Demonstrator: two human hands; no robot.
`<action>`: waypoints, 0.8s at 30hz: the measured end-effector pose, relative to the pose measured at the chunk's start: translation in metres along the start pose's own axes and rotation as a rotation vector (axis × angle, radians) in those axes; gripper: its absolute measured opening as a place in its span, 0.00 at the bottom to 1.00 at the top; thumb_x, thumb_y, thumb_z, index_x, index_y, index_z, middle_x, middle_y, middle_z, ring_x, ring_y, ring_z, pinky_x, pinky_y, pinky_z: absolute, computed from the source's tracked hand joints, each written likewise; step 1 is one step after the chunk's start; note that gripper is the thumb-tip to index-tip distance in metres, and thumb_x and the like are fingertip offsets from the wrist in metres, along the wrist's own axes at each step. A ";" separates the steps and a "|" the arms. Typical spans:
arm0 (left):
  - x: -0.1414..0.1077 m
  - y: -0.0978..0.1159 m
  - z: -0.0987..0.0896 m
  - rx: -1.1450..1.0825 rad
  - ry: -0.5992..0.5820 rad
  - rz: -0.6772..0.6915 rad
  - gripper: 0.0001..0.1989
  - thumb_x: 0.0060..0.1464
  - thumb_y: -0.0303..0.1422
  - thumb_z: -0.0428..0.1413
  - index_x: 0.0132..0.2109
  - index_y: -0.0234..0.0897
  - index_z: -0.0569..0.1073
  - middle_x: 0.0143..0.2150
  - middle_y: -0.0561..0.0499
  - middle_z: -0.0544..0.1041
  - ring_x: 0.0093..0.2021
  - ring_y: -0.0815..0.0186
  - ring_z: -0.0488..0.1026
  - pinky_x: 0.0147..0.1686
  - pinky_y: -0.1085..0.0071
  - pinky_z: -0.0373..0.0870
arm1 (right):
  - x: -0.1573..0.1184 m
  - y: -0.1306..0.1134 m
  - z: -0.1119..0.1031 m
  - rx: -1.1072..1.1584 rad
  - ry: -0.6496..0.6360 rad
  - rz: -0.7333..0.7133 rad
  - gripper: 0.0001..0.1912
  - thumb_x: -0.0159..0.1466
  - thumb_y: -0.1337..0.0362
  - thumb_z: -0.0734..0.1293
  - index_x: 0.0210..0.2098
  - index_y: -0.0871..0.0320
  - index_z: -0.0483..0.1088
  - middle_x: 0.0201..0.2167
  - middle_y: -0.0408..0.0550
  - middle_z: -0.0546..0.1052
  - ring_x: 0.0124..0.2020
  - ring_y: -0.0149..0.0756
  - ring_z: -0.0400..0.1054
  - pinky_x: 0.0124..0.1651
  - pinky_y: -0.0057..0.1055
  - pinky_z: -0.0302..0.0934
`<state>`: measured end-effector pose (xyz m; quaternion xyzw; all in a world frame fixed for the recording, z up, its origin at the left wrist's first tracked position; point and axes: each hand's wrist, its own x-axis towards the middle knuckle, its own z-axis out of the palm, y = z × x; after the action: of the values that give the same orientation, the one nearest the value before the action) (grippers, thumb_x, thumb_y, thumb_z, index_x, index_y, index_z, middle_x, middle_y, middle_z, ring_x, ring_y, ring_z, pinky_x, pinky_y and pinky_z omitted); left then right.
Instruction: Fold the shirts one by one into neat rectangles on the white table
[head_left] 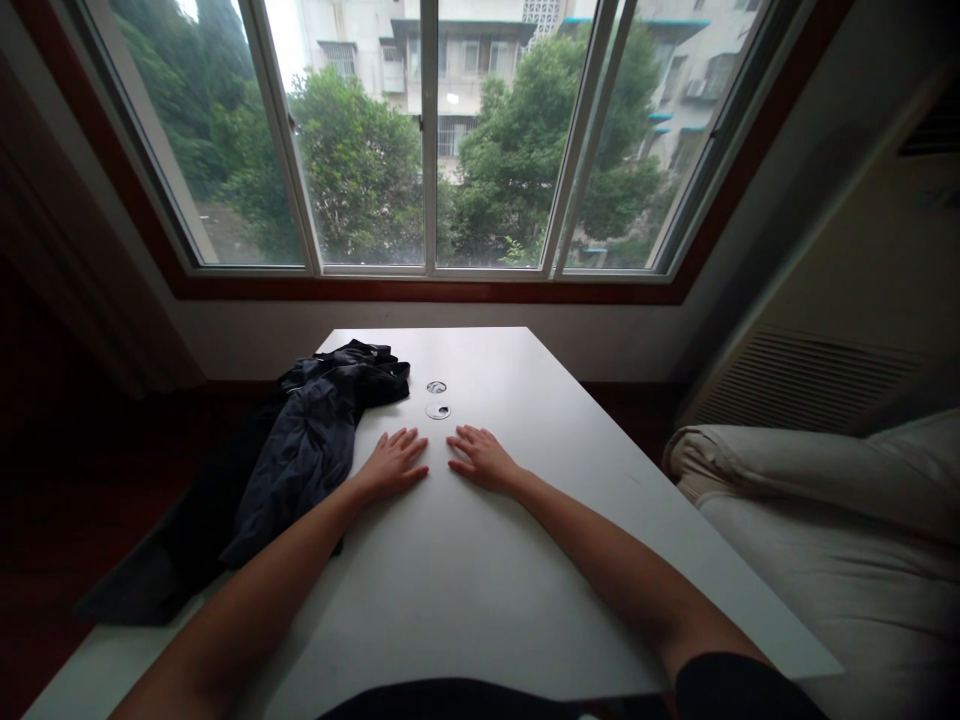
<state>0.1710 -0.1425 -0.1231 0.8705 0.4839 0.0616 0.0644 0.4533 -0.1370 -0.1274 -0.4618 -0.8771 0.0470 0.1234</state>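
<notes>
Both palms rest face down on a white table (450, 580). My left hand (391, 464) lies flat with its fingers apart, holding nothing. Close to its left is a crumpled dark garment (307, 440), navy and black, hanging over the table's left side. My right hand (481, 458) is also flat and open, a short gap from the left one. Just beyond the fingertips, a round grommet (438, 411) with a small dark opening is set in the tabletop. Behind it sits a second round fitting (436, 387) that looks shiny; its exact kind is unclear.
A wide window (431, 270) with a red-brown frame stands past the table's far end. To the right are a pale padded seat (825, 560) and a large cabinet-like unit with a slatted grille (810, 380). A curtain (97, 260) hangs at the left.
</notes>
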 end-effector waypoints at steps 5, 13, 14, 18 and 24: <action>0.000 0.000 0.000 -0.003 -0.004 -0.002 0.36 0.68 0.57 0.47 0.75 0.47 0.60 0.79 0.43 0.51 0.78 0.45 0.46 0.73 0.43 0.42 | 0.000 0.000 0.000 -0.005 0.007 -0.003 0.32 0.73 0.43 0.61 0.71 0.50 0.65 0.74 0.56 0.59 0.75 0.52 0.52 0.74 0.55 0.45; 0.000 -0.001 0.001 -0.001 -0.005 -0.003 0.36 0.68 0.56 0.47 0.76 0.47 0.59 0.79 0.43 0.51 0.78 0.46 0.46 0.73 0.44 0.43 | 0.000 0.000 0.000 -0.005 0.015 -0.008 0.32 0.73 0.44 0.62 0.70 0.50 0.65 0.74 0.56 0.60 0.74 0.53 0.53 0.73 0.55 0.47; 0.000 -0.001 0.001 -0.002 -0.004 -0.002 0.36 0.68 0.56 0.47 0.76 0.47 0.59 0.79 0.43 0.51 0.78 0.46 0.46 0.73 0.44 0.43 | 0.000 0.000 0.000 -0.006 0.015 -0.009 0.32 0.73 0.44 0.62 0.70 0.50 0.65 0.74 0.56 0.60 0.74 0.53 0.53 0.74 0.55 0.47; 0.000 -0.001 0.000 -0.008 -0.002 0.000 0.36 0.68 0.57 0.47 0.76 0.47 0.59 0.79 0.43 0.51 0.78 0.46 0.45 0.73 0.43 0.43 | 0.000 0.000 0.000 -0.006 0.014 -0.007 0.32 0.73 0.43 0.62 0.71 0.50 0.65 0.74 0.56 0.60 0.74 0.53 0.52 0.74 0.55 0.46; 0.000 -0.001 0.001 -0.009 0.006 -0.001 0.36 0.68 0.56 0.48 0.75 0.47 0.60 0.79 0.43 0.52 0.78 0.46 0.46 0.73 0.44 0.43 | 0.001 0.001 0.001 -0.010 0.012 -0.002 0.32 0.72 0.44 0.62 0.70 0.49 0.65 0.74 0.55 0.60 0.74 0.53 0.52 0.74 0.55 0.47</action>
<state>0.1702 -0.1417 -0.1248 0.8697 0.4844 0.0665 0.0667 0.4532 -0.1361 -0.1287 -0.4617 -0.8771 0.0395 0.1265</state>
